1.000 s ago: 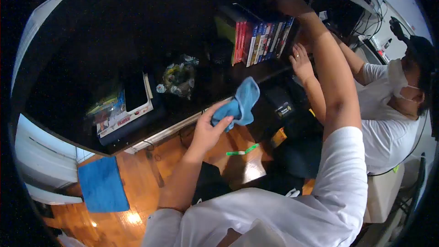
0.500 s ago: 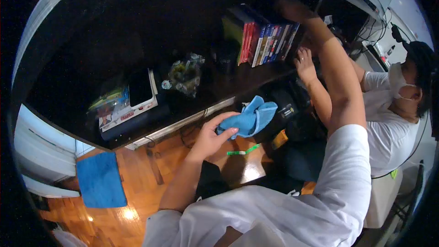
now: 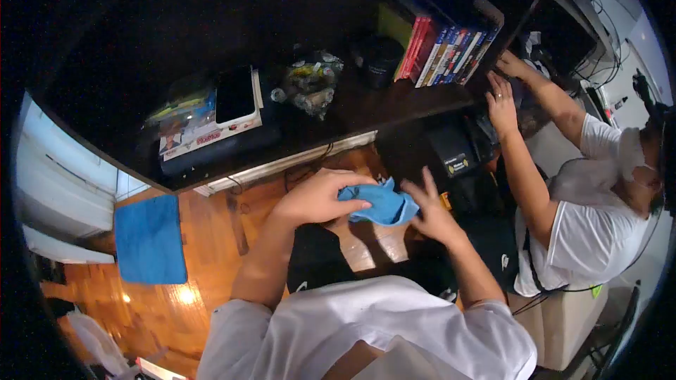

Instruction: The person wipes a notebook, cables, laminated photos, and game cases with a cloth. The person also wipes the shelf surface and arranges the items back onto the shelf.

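Bunched in my left hand (image 3: 318,199) is a blue cloth (image 3: 386,205), held in front of me at the shelf's front edge with the thumb on top. My right hand (image 3: 435,212) is at the cloth's right side, fingers spread; whether it touches the cloth I cannot tell. Beyond them, on the dark shelf (image 3: 352,111), a row of game cases (image 3: 451,56) stands upright beside a black cup (image 3: 378,60). Clear plastic packaging (image 3: 310,84) lies to the left of the cup.
Left on the shelf, a phone (image 3: 236,95) rests on a stack of books (image 3: 204,134). At right, another person (image 3: 591,218) reaches into the cabinet with both hands. A blue mat (image 3: 149,239) lies on the wooden floor (image 3: 218,239). A black box (image 3: 454,155) is under the shelf.
My right hand has come down from above the game cases to the cloth. The cloth looks more bunched in my left hand. The view has shifted.
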Motion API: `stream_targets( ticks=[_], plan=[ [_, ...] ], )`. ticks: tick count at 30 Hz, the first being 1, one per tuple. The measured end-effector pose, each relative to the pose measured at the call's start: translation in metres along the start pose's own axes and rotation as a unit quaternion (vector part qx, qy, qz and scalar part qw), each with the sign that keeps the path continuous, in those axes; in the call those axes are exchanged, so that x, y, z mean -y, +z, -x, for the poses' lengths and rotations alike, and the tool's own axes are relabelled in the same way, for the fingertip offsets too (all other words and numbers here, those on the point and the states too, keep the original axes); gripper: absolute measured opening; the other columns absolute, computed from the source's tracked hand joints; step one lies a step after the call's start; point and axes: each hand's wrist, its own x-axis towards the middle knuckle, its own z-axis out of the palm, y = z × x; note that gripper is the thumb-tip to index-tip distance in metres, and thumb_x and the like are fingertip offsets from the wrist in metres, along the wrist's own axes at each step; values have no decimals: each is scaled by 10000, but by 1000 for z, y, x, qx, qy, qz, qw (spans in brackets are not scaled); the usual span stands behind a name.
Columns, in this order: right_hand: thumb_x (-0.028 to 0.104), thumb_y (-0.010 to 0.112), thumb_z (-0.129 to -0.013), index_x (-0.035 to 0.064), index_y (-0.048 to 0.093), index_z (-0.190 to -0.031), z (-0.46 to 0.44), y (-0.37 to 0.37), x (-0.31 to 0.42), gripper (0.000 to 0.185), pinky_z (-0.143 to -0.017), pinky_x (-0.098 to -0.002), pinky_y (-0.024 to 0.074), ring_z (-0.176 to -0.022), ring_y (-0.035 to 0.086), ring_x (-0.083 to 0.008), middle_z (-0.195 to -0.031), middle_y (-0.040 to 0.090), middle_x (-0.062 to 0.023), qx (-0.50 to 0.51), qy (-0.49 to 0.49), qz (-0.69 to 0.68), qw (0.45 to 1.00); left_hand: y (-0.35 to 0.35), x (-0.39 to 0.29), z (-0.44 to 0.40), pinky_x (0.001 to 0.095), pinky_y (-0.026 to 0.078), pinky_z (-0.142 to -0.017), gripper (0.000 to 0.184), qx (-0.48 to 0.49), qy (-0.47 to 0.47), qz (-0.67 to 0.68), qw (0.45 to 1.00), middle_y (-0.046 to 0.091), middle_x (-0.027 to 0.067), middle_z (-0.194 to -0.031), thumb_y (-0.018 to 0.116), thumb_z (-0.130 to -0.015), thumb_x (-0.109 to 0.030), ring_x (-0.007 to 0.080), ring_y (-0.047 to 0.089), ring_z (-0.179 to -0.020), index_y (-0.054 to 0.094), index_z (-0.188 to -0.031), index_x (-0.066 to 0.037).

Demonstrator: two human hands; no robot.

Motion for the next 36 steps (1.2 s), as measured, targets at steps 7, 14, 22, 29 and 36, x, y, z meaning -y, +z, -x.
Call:
stream_targets(
  ticks=[7,14,22,29,36],
  plan=[
    [144,607,-666,6,347,-1291,-31,-6,72,691,-991,-332,281,-1197,361,-204,-1303,371,-121,-70,-77,-352,930,9,-14,-25,359,398,-873,475,-119,67,-59,989,496,189,-1119,652,-737,-330,320,496,-1035,529,-1100,-50],
    [-35,442,-593,1,569,-1025,-90,-78,28,452,-921,-366,365,-1002,503,-350,-1026,553,-178,-466,-97,110,872,-51,5,-56,447,279,-997,692,-380,-92,-442,807,325,222,-1294,636,-719,-457,397,329,-1190,376,-1271,-132],
    [123,583,-630,8,631,-859,-143,24,64,260,-718,-366,448,-793,571,-257,-914,624,-108,-305,-251,115,912,-92,25,-96,513,298,-948,850,-236,-327,-428,809,416,209,-1223,709,-571,-478,395,373,-1146,353,-1291,-202],
    [56,540,-734,-22,616,-844,-103,-75,16,155,-536,-295,479,-600,591,-181,-800,616,-108,-459,49,-235,855,-100,41,-77,443,373,-895,851,-337,-169,-357,854,447,201,-1186,742,-541,-315,370,427,-1079,338,-1277,-176],
    [77,553,-608,-10,618,-781,-137,-8,14,204,-805,-374,428,-825,575,-310,-826,629,-146,-368,-180,-33,912,-90,50,-102,400,365,-909,889,-395,-55,-201,895,408,227,-1167,741,-550,-258,372,419,-1070,243,-1267,-89]
  ],
)
